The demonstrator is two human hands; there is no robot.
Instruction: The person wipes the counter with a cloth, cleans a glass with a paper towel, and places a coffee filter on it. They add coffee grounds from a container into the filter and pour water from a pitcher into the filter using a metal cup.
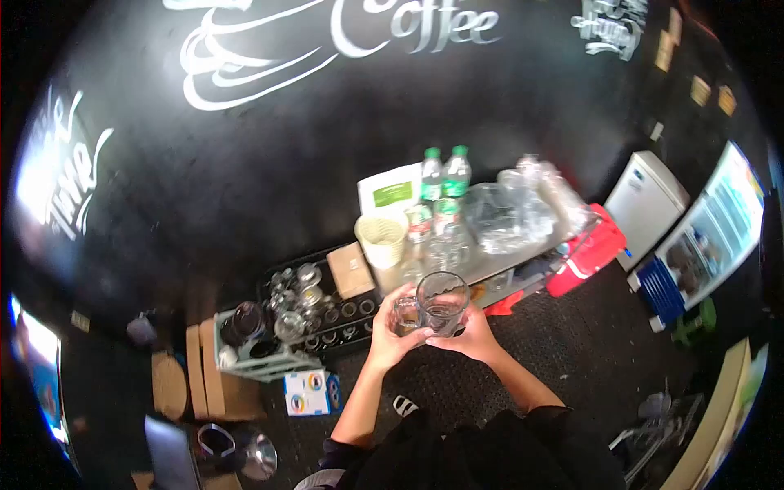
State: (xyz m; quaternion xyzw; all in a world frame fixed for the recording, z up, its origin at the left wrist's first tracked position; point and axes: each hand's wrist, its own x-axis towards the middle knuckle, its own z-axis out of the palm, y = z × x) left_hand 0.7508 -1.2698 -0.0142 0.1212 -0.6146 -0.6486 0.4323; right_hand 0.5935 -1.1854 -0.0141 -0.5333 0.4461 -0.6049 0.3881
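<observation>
Both of my hands are held out in front of me, close together at the near edge of the counter. My left hand (390, 336) is closed around a small clear glass (407, 313), its thumb reaching across to the base of a bigger glass. That larger clear drinking glass (443, 296) is gripped by my right hand (475, 336) from the right side. The two glasses are side by side and appear to touch. Just beyond them stand a stack of cream paper cups (382, 237) and more clear glasses (447, 249).
Green-capped bottles (456, 173), cans (419, 220) and a plastic-wrapped bundle (506, 216) line the counter. A black rack (339, 322) of glassware and a brown box (350, 271) lie left. Rightward are a red bag (588, 253), a small fridge (643, 204) and a display cooler (714, 237).
</observation>
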